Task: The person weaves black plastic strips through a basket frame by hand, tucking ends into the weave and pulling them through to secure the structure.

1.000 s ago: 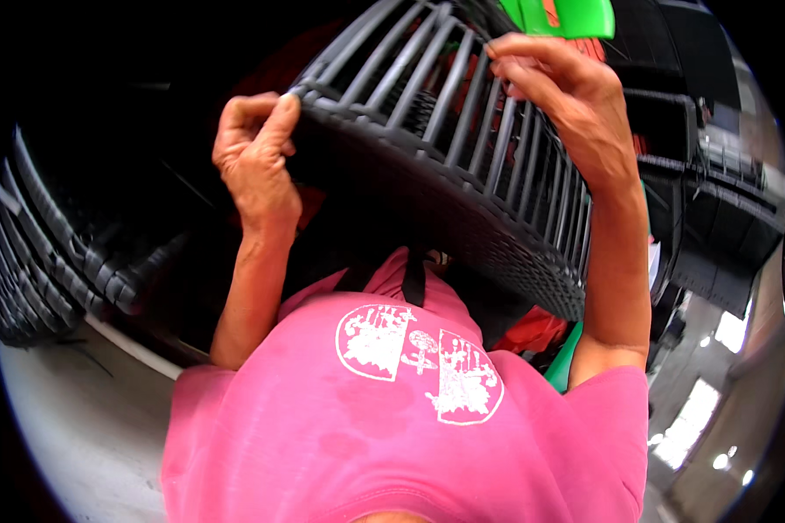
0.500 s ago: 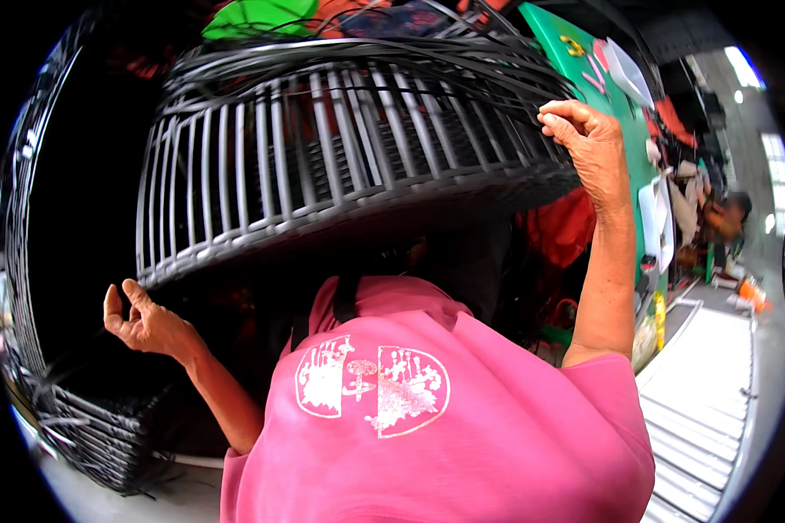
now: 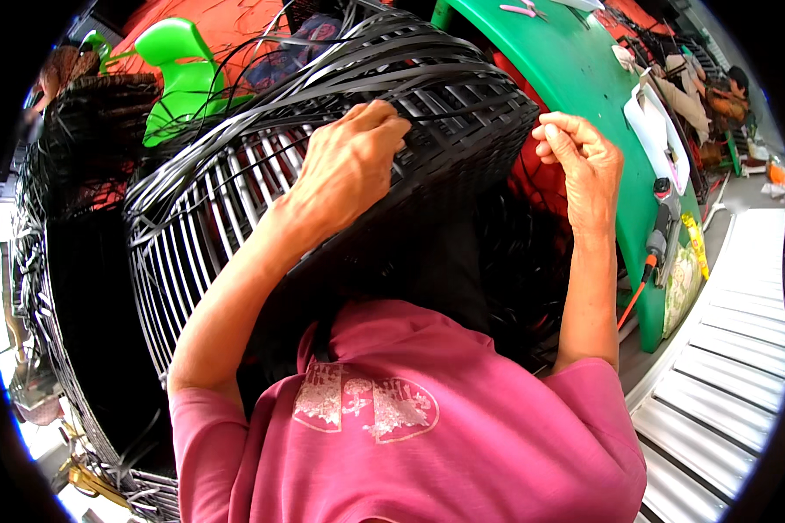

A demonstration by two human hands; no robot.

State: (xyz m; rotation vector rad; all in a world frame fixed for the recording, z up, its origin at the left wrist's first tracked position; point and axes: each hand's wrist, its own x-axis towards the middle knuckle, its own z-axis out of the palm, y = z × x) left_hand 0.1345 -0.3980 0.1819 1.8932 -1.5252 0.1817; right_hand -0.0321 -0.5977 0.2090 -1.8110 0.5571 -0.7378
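A partly woven black frame [image 3: 222, 213] stands before me, with pale grey upright bars and denser weaving toward its right end. Long loose black strips [image 3: 392, 39] sweep over its top. My left hand [image 3: 349, 161] reaches across its middle, fingers curled down onto the black strips at the edge of the weave; the fingertips are partly hidden. My right hand [image 3: 584, 161] is raised just right of the frame's right corner, thumb and fingers pinched together. Whatever is in that pinch is too fine to make out.
A green table [image 3: 584, 78] along the right carries pink-handled pliers [image 3: 525, 10] and a white tray [image 3: 658, 131]. A power tool [image 3: 660, 228] with an orange cord sits by its edge. A green chair [image 3: 183, 74] stands far left. Slatted white panel [image 3: 715, 375] lies lower right.
My left hand has moved from the frame's lower left corner up to its middle and closed on the strips. The frame has swung and tilted; my right hand stays pinched near its right corner.
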